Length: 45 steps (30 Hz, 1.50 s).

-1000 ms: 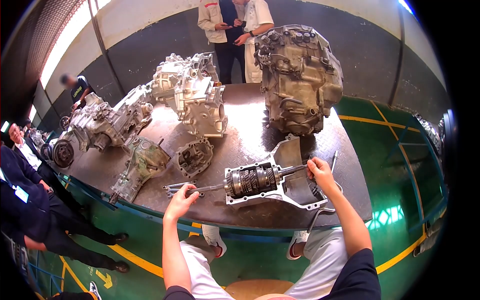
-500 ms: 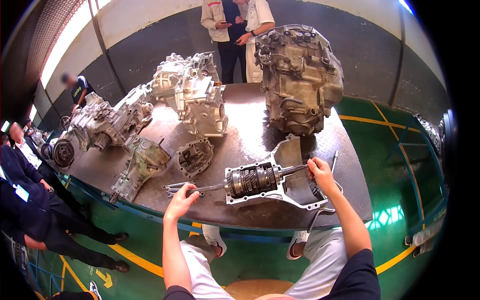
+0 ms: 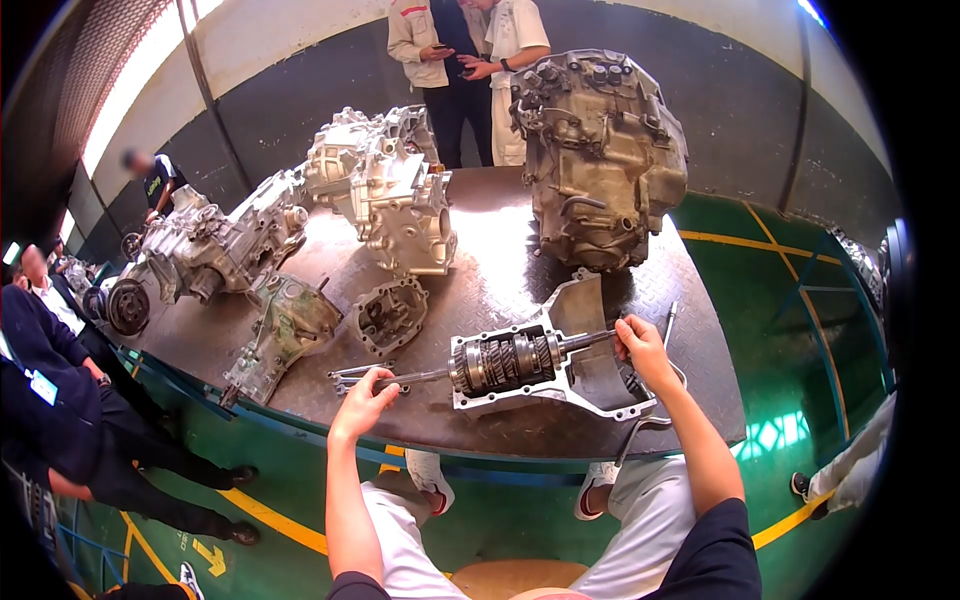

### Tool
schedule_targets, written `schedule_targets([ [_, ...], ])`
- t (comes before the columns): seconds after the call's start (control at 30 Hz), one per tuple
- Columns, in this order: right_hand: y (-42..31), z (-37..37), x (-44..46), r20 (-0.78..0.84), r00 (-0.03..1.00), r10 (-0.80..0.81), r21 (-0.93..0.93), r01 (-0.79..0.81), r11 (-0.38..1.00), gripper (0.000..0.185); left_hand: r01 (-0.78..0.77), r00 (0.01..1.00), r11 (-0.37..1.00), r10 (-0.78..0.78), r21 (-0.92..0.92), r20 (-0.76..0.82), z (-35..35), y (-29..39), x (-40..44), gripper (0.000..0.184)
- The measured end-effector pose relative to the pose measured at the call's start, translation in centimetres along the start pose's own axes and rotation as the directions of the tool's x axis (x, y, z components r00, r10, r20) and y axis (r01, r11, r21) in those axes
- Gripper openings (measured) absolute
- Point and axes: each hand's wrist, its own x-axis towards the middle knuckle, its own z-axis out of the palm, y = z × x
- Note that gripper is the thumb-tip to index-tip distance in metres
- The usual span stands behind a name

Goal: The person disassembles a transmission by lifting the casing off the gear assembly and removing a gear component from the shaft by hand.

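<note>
A gear shaft assembly lies in an open silver housing half near the table's front edge. My left hand pinches the thin left end of the shaft, which sticks out of the housing. The fingers of my right hand are closed on the right end of the same shaft, over the flared part of the housing. Several wrenches lie behind my left hand. Beside my right hand rest a long-handled tool and a bent metal bar.
Behind the housing on the metal table stand a big brown gearbox, a silver gearbox, another long gearbox, a greenish casing and a round cover. People stand at the left, behind the table and at the far right.
Both hands and the shaft have stayed in place. Behind the table, the people have shifted slightly. At the far right, a person's leg and shoe have come further into view.
</note>
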Motion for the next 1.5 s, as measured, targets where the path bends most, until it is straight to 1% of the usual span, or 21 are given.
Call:
schedule_targets([
  [0.67, 0.1, -0.1, 0.0, 0.014, 1.000, 0.018, -0.023, -0.017, 1.000, 0.029, 0.012, 1.000, 1.000, -0.012, 0.013, 0.003, 0.0, 0.2, 0.0, 0.028],
  [1.27, 0.8, 0.1, 0.3, 0.033, 0.999, 0.001, 0.032, -0.002, 1.000, 0.028, 0.008, 1.000, 1.000, -0.008, 0.023, -0.005, 0.0, -0.3, 0.1, 0.028],
  [1.33, 1.0, 0.1, 0.4, 0.008, 0.999, -0.042, -0.032, 0.042, 0.999, 0.021, 0.007, 1.000, 1.000, -0.007, 0.023, -0.005, 0.0, -0.3, 0.1, 0.028],
  [1.37, 0.8, 0.2, 0.3, 0.008, 0.999, -0.043, -0.034, 0.043, 0.998, 0.021, 0.014, 1.000, 1.000, -0.014, 0.024, -0.001, -0.1, -0.3, 0.1, 0.029],
  [1.43, 0.2, 0.7, 0.1, -0.054, 0.991, -0.120, -0.124, 0.113, 0.986, 0.017, 0.020, 1.000, 1.000, -0.020, 0.024, 0.003, -0.1, -0.2, 0.0, 0.030],
  [1.47, 0.3, 0.7, 0.1, -0.055, 0.991, -0.121, -0.125, 0.113, 0.986, 0.017, 0.012, 1.000, 0.995, -0.011, 0.096, -0.011, -0.1, 0.0, 0.0, 0.032],
  [1.5, 0.3, 0.7, 0.1, -0.045, 0.980, -0.195, -0.235, 0.179, 0.955, 0.016, 0.003, 1.000, 0.986, 0.001, 0.167, -0.024, -0.1, 0.2, -0.1, 0.035],
])
